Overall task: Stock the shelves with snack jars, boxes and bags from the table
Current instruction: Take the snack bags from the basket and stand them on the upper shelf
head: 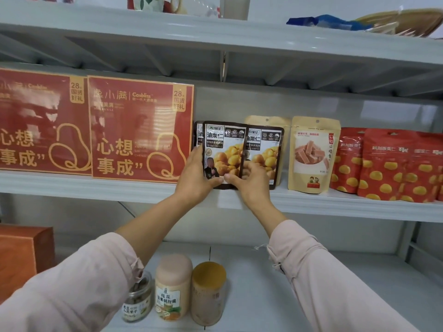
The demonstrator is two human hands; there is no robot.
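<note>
Chestnuts show on the front of the dark bag (224,152) that both hands hold upright at the front lip of the middle shelf (96,185); whether its bottom edge touches the board or hangs just above it, I cannot tell. The left hand (191,180) wraps the bag's lower left edge, thumb laid across the front corner and the other fingers curled behind. The right hand (253,185) pinches the lower right corner the same way, thumb in front, and the two thumb tips nearly meet. It looks a light, soft pouch with a slick printed skin and loose lumps inside, so I judge it will sag or tip over if set down carelessly. The stiffer sealed side seams and the bottom fold, where the fingers sit now, seem the best hold. Just behind the right fingers stands a twin bag (266,149), overlapped by the held one, and a sliver of a third bag (198,134) peeps out above the left fingers. Close by the left knuckles rises a big red box (141,130), which leaves little room on that side. Further right of the right hand stand a tan bag (311,154) and some red bags (383,164). Well below both wrists, three jars (171,288) stand on the lower shelf (311,295).
</note>
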